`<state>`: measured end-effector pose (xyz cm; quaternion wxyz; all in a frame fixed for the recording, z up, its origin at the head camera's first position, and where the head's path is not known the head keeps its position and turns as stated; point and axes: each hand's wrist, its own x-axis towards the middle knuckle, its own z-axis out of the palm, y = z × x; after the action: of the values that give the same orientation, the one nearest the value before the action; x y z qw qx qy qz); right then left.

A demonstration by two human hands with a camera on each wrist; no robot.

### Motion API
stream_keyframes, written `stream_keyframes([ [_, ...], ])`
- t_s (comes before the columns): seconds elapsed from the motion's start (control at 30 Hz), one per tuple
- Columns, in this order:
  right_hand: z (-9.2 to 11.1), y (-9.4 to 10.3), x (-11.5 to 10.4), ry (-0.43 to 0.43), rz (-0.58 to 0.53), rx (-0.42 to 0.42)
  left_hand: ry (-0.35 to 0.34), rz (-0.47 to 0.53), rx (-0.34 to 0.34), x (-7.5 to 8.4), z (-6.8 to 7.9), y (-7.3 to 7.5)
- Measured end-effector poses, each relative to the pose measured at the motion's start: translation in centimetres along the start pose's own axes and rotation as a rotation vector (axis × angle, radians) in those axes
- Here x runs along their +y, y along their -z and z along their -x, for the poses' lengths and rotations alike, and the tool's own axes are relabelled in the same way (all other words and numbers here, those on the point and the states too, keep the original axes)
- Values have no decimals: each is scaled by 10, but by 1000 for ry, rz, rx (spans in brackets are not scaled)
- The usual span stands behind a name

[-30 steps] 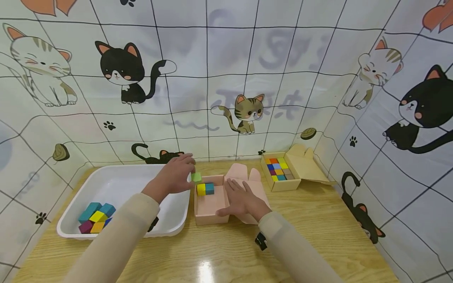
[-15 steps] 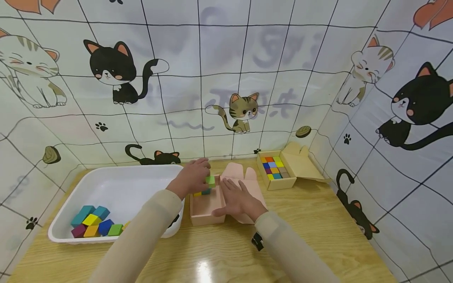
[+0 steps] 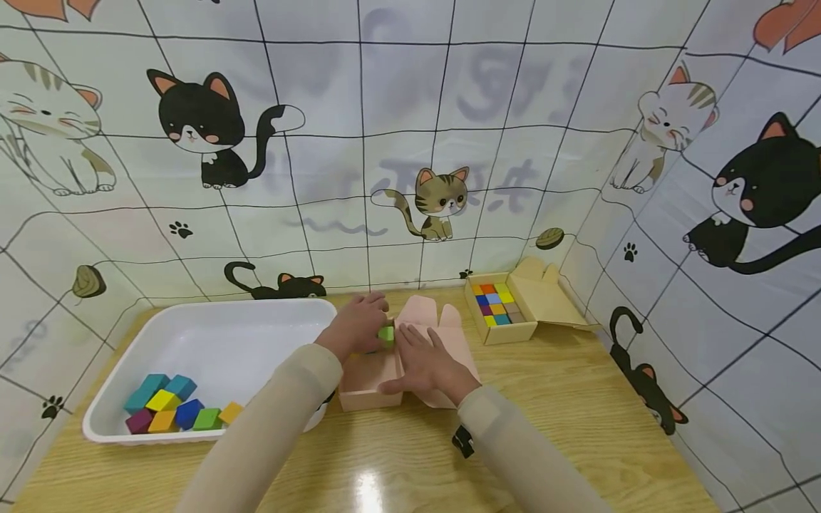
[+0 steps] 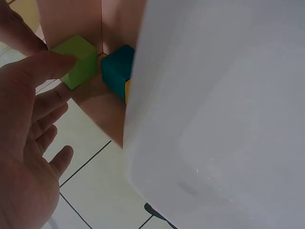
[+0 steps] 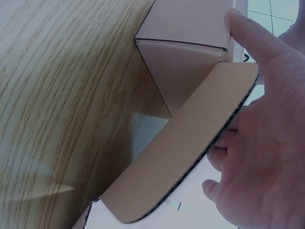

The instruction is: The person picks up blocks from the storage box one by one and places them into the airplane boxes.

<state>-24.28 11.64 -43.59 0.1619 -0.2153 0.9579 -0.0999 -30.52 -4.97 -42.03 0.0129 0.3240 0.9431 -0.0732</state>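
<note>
My left hand (image 3: 359, 326) pinches a light green cube (image 4: 80, 61) between thumb and finger, at the far right corner inside the small pink cardboard box (image 3: 372, 397). Beside it in the left wrist view sits a teal cube (image 4: 116, 69), with a sliver of a yellow cube (image 4: 127, 88) showing past the tray edge. In the head view my hand mostly hides these blocks. My right hand (image 3: 430, 363) rests with extended fingers along the box's right wall and its folded-out lid (image 3: 452, 329); the thumb (image 5: 248, 36) lies on the box edge.
To the left stands a white plastic tray (image 3: 231, 320) with several coloured blocks (image 3: 163, 400) at its near left. A cream box (image 3: 513, 333) filled with coloured cubes sits at the back right, lid open. A cat-print sheet surrounds the wooden table (image 3: 564, 427).
My left hand has carried the green cube rightward from the tray side and lowered it into the pink box's far right corner. The right hand keeps its place on the box.
</note>
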Motion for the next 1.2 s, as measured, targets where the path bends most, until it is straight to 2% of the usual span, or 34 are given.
stream_keyframes([
  [0.2,1,0,0,-4,-1,4,-9,-59,-26,0,-3,-7],
  [0.4,2,0,-1,-4,-2,-2,-63,-92,11,0,-5,-11],
  [0.53,3,1,-1,-8,-4,-14,-72,-139,22,2,-6,-13],
  [0.73,3,1,-1,-14,-1,-18,-54,-204,-6,6,-5,-11],
  [0.87,3,0,-1,-20,4,-17,-55,-210,11,3,-2,-7],
  [1.03,2,-1,-2,-19,7,-25,-4,-143,34,-11,11,5],
  [1.2,2,1,-2,-32,-11,-26,28,-35,85,-38,41,30],
])
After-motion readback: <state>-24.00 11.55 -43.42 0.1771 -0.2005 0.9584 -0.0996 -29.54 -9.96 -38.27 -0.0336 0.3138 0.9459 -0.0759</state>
